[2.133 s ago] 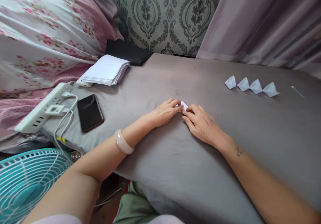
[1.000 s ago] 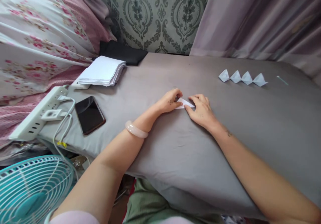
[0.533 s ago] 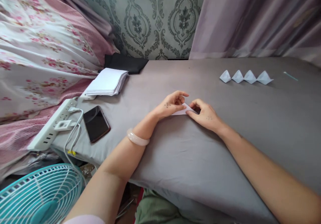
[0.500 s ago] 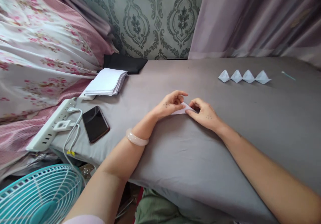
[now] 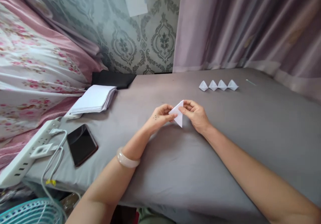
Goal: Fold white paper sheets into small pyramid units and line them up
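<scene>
A small folded piece of white paper [image 5: 179,117] is held up between my two hands, one pointed corner hanging downward. My left hand [image 5: 162,117] pinches its left side between thumb and fingers. On the upper right, my right hand [image 5: 197,115] grips the paper the same way, thumb toward me. Beyond them to the right, several folded white paper pieces [image 5: 217,85] with pointed tops stand in a row on the grey cloth surface [image 5: 160,170].
At left lie a stack of white paper [image 5: 94,98], a black phone [image 5: 82,145] and a white power strip [image 5: 32,147] with cables. A black folded item [image 5: 114,80] is behind the stack. A turquoise fan [image 5: 32,212] stands at lower left. A thin stick [image 5: 250,82] lies far right.
The paper has gone from lying low near the surface to being lifted and tilted, one corner pointing down. Both hands still hold it. The camera view has shifted up and to the right.
</scene>
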A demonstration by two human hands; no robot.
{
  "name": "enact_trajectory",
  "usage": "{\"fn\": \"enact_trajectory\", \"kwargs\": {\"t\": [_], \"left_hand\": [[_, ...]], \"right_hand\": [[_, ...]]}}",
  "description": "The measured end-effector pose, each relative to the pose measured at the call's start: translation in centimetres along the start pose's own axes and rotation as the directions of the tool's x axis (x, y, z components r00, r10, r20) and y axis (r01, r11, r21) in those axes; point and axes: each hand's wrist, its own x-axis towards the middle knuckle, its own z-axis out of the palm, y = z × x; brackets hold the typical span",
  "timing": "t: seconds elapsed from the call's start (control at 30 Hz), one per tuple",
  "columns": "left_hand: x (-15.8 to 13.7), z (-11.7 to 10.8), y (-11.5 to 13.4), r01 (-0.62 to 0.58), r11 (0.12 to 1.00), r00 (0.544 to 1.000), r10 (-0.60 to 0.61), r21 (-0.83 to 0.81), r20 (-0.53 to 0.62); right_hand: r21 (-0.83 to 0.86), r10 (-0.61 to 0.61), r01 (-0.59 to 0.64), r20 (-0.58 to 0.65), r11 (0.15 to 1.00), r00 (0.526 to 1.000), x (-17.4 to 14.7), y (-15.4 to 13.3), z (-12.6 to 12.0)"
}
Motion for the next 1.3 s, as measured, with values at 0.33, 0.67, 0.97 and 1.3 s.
{"fn": "enact_trajectory", "kwargs": {"t": [0.33, 0.67, 0.97, 1.3], "left_hand": [[-0.4, 0.7, 0.0, 0.119, 0.989, 0.993, -0.120, 0.084, 0.012], [0.0, 0.0, -0.4, 0.016, 0.996, 0.995, -0.007, 0.089, -0.104], [0.8, -1.2, -1.1, 0.029, 0.999, 0.984, -0.035, -0.039, -0.175], [0.9, -1.6, -1.0, -0.001, 1.000, 0.990, 0.000, -0.010, -0.141]], "right_hand": [[-0.114, -0.045, 0.034, -0.099, 0.993, 0.994, -0.1, -0.2, -0.3], [0.017, 0.098, -0.097, -0.050, 0.995, 0.994, 0.4, 0.5, -0.1], [-0.239, -0.117, 0.117, 0.015, 0.964, 0.993, -0.3, 0.8, 0.8], [-0.315, -0.121, 0.122, 0.022, 0.941, 0.992, -0.2, 1.3, 0.2]]}}
